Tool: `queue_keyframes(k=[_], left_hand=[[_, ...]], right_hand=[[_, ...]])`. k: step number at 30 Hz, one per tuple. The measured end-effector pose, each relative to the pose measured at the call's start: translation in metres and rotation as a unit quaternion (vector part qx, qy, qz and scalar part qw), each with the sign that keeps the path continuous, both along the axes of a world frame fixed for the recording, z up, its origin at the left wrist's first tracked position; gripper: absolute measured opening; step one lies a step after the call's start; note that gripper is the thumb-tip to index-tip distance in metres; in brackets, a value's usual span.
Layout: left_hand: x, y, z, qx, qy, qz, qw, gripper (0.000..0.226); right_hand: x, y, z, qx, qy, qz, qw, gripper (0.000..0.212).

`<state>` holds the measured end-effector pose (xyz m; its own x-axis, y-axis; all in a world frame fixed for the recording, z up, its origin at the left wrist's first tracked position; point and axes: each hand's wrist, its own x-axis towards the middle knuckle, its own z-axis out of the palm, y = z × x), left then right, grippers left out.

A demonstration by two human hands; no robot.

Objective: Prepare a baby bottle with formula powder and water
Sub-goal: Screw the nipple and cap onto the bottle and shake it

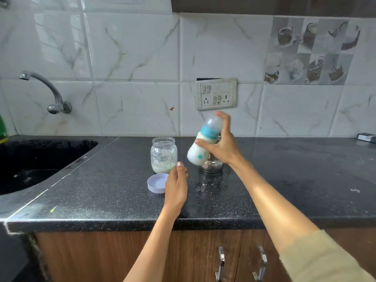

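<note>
Right hand (pixel 220 148) raised above the desk (pixel 284 180), its grip closed around a capped bottle (pixel 203 143) that is tilted, cap end up and to the right, and blurred; the bottle holds white liquid and has a blue collar under a translucent cap. Left hand (pixel 176 184) low over the desk, fingers loosely curled and grasping nothing, thumb tip near the base of the jar (pixel 163 154). The jar stands upright and uncovered, with white powder at its bottom and something pale green in the powder. Lid (pixel 156 183) lies on the desk, just in front of the jar and beside the left hand. Steel bowl (pixel 212 166) stands on the desk directly under the bottle, partly hidden by it. Sink (pixel 40 157) at left, tap (pixel 46 88) on the tiled wall above it
</note>
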<state>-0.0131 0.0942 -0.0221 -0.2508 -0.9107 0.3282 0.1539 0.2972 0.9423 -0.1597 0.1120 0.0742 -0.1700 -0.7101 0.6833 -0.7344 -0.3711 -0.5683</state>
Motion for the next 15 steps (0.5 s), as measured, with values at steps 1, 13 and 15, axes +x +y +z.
queue_keyframes(k=[1, 13, 15], left_hand=[[0.000, 0.000, 0.000, -0.001, 0.002, 0.003, 1.000, 0.033], [-0.001, -0.002, 0.000, -0.006, -0.001, -0.001, 1.000, 0.030], [0.000, -0.001, 0.000, -0.008, -0.002, 0.004, 1.000, 0.028]], right_hand=[[0.000, 0.001, -0.001, -0.003, -0.007, 0.000, 1.000, 0.083], [0.008, -0.004, -0.001, 0.004, -0.010, -0.018, 1.000, 0.080], [0.014, 0.000, 0.002, 0.065, 0.063, 0.001, 0.996, 0.082]])
